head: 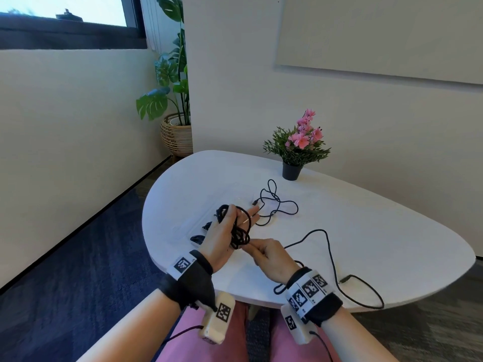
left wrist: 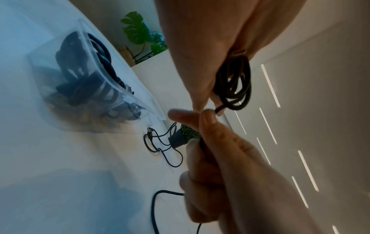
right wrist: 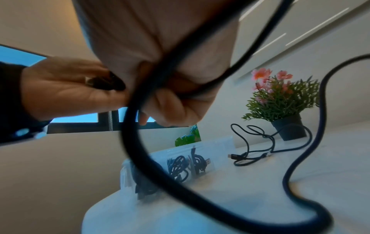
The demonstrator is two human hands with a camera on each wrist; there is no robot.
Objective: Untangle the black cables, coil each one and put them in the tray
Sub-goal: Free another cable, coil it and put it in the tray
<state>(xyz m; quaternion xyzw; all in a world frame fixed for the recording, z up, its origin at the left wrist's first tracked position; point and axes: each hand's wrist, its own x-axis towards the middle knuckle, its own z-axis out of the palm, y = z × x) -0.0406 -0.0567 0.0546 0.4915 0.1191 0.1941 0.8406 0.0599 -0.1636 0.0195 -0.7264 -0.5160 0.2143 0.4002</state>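
A black cable (head: 239, 236) is wound in several loops around my left hand (head: 222, 237), which is held up above the white table (head: 379, 231) with its thumb over the coil (left wrist: 236, 85). My right hand (head: 266, 253) pinches the same cable just below the coil, close to the left palm. The cable's loose tail (head: 329, 254) trails right over the table and hangs past the near edge; it loops large in the right wrist view (right wrist: 138, 150). A second black cable (head: 277, 205) lies tangled further back. The clear tray (right wrist: 220, 142), holding coiled cables (right wrist: 178, 167), stands left of my left hand.
A small black pot of pink flowers (head: 292, 171) stands at the back of the table, behind the tangled cable. The table's rounded near edge (head: 261, 301) runs just under my wrists. A large leafy plant in a basket (head: 175, 131) stands on the floor beyond the table.
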